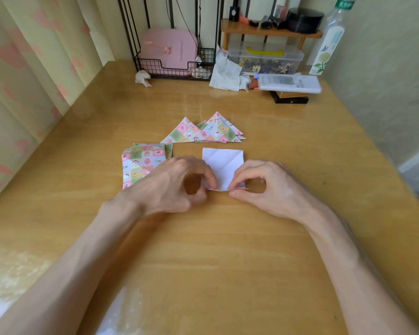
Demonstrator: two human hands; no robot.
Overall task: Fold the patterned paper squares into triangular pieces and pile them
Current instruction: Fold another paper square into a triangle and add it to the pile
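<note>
A paper square (224,163) lies white side up in the middle of the wooden table (228,250), with crease lines across it. My left hand (172,184) pinches its near left corner and my right hand (266,187) pinches its near right corner. To the left lies a stack of patterned paper squares (140,163), partly under my left hand. Behind the white sheet rests a pile of folded patterned triangles (208,131), overlapping one another.
At the table's back stand a wire basket (174,66) with a pink case, crumpled tissue (225,73), a clear plastic box (266,59), a small wooden shelf (271,30), a tall bottle (329,37) and a flat white pack (288,83). A curtain (22,81) hangs at left.
</note>
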